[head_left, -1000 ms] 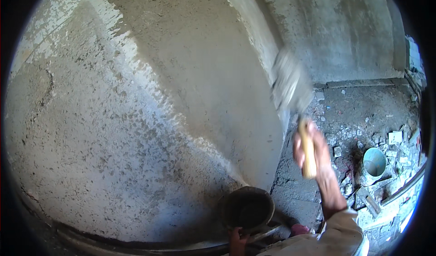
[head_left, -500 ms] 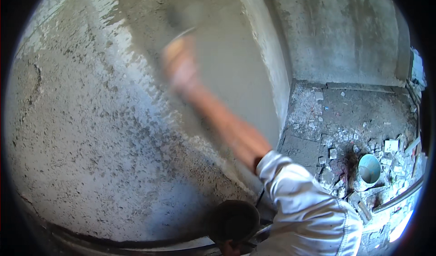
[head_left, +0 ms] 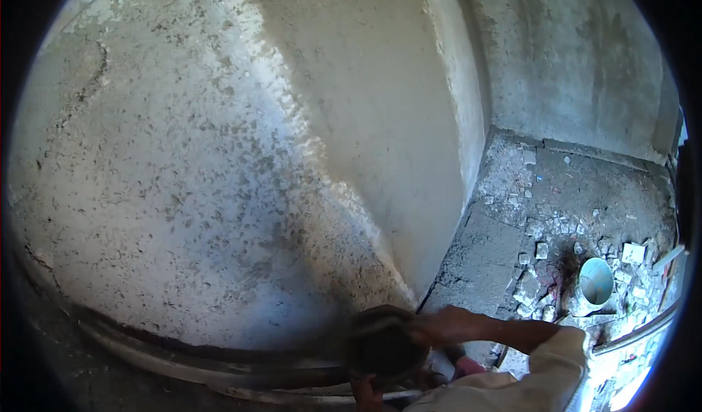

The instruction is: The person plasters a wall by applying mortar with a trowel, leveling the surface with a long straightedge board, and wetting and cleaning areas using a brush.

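Observation:
At the lower middle my left hand [head_left: 365,394] is closed on the near rim of a dark round mortar bucket [head_left: 386,345], held tilted beside the foot of the wall. My right hand [head_left: 442,326] has its fingers at the bucket's right rim, closed and slightly blurred. The trowel it gripped a moment ago is lost in the dark of the bucket. What the bucket contains is too dark to tell. Smooth, damp plaster [head_left: 365,97] covers a band of the wall ahead. Left of it the wall is rough and pitted [head_left: 183,193], with a pale ragged border between.
On the floor at right stands a pale bucket [head_left: 596,280] among broken rubble [head_left: 530,288]. A white square piece [head_left: 633,253] lies beyond it. Another grey wall [head_left: 563,61] meets the plastered one at a corner. A long curved ledge [head_left: 168,364] runs along the lower left.
My right hand has come down from high on the plastered wall, where it swept a trowel, to the mortar bucket. The view has shifted slightly; my left hand still holds the bucket.

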The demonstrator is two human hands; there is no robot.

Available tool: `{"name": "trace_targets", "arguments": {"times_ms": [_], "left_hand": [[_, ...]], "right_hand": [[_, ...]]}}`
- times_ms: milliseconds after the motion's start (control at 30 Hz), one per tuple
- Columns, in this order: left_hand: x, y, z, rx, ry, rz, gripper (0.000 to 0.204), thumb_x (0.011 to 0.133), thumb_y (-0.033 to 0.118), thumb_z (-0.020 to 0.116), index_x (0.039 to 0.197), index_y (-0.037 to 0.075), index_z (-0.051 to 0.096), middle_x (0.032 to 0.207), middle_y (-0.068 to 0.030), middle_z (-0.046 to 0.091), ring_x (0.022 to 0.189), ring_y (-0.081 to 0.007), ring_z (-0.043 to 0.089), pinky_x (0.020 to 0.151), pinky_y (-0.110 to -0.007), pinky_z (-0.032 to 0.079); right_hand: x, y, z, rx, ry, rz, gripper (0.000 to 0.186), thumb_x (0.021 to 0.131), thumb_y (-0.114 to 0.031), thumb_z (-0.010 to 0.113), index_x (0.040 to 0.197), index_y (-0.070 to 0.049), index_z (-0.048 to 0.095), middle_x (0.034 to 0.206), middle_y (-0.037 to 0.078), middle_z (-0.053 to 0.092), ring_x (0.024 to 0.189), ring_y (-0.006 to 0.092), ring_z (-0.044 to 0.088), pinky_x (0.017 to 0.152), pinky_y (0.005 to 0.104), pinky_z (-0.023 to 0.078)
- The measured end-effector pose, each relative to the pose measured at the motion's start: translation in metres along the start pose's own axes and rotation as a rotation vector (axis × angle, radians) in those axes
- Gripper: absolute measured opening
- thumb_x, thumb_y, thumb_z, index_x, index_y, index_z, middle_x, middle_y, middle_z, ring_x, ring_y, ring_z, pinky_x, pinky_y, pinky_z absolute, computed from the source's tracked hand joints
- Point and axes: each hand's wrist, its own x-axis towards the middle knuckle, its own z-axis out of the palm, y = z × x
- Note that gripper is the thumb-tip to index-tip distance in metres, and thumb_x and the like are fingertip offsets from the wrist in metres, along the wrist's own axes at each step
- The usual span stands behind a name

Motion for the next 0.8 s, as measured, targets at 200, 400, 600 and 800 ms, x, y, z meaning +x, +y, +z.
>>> {"name": "trace_targets", "arguments": {"times_ms": [200, 400, 600, 800], "left_hand": [[-0.064, 0.049, 0.063, 0.430, 0.120, 0.087, 0.074, 0.070, -0.004, 0.062, 0.139, 0.012, 0.041, 0.133, -0.0096, 0.049, 0.116, -0.0255, 0.051, 0.084, -0.036, 0.050], [-0.039, 0.039, 0.084, 0.469, 0.050, 0.334, 0.071, 0.070, 0.002, 0.066, 0.137, 0.000, 0.041, 0.130, -0.0149, 0.051, 0.115, -0.0270, 0.052, 0.092, -0.037, 0.045], [-0.003, 0.020, 0.077, 0.409, 0.022, 0.584, 0.065, 0.071, 0.002, 0.066, 0.133, -0.002, 0.046, 0.122, -0.0153, 0.056, 0.109, -0.0251, 0.055, 0.093, -0.037, 0.045], [-0.028, 0.036, 0.099, 0.535, -0.269, 0.738, 0.055, 0.072, 0.002, 0.064, 0.125, -0.006, 0.053, 0.111, -0.0122, 0.061, 0.096, -0.0174, 0.058, 0.084, -0.031, 0.048]], "right_hand": [[-0.012, 0.031, 0.101, -0.101, -0.017, 0.425, 0.032, 0.095, -0.033, 0.044, 0.116, -0.009, 0.050, 0.086, 0.015, 0.068, 0.080, 0.0346, 0.068, 0.060, 0.0490, 0.053], [-0.010, 0.036, 0.130, -0.044, 0.134, 0.441, 0.038, 0.095, -0.034, 0.044, 0.123, -0.008, 0.046, 0.088, 0.017, 0.068, 0.076, 0.0365, 0.068, 0.060, 0.0510, 0.052], [-0.008, 0.052, 0.097, -0.023, 0.143, 0.454, 0.038, 0.096, -0.032, 0.043, 0.125, -0.008, 0.044, 0.095, 0.017, 0.065, 0.074, 0.0367, 0.067, 0.060, 0.0496, 0.052], [-0.013, 0.140, 0.168, 1.072, -0.233, 0.410, 0.037, 0.097, -0.036, 0.049, 0.122, -0.009, 0.049, 0.088, 0.008, 0.058, 0.062, 0.0208, 0.061, 0.052, 0.0347, 0.050]]}}
